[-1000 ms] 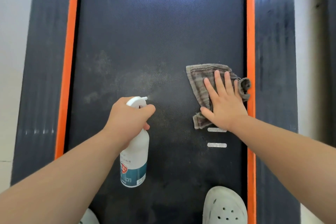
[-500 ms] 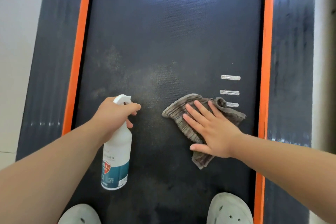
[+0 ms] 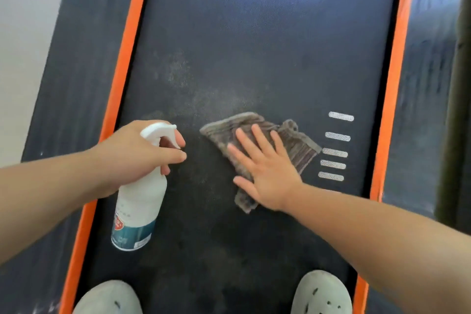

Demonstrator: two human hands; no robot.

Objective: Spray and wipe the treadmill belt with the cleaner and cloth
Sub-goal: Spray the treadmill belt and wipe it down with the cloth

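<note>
Left hand (image 3: 132, 158) fingers curled round spray bottle (image 3: 139, 209), nozzle toward 2 o'clock; right hand (image 3: 267, 173) fingers straight, pressing cloth (image 3: 298, 145) to wipe belt (image 3: 254, 33).

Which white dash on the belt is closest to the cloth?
The middle dash, third from the top: the corner of the cloth almost reaches its left end; the two above and two below sit farther off.

Pale perforated left clog (image 3: 109, 298) and right clog (image 3: 321, 296) at the bottom edge, orange trim strip (image 3: 393, 84) each side, dark side rails (image 3: 76, 71) outside, pale floor (image 3: 23, 33) far left.
</note>
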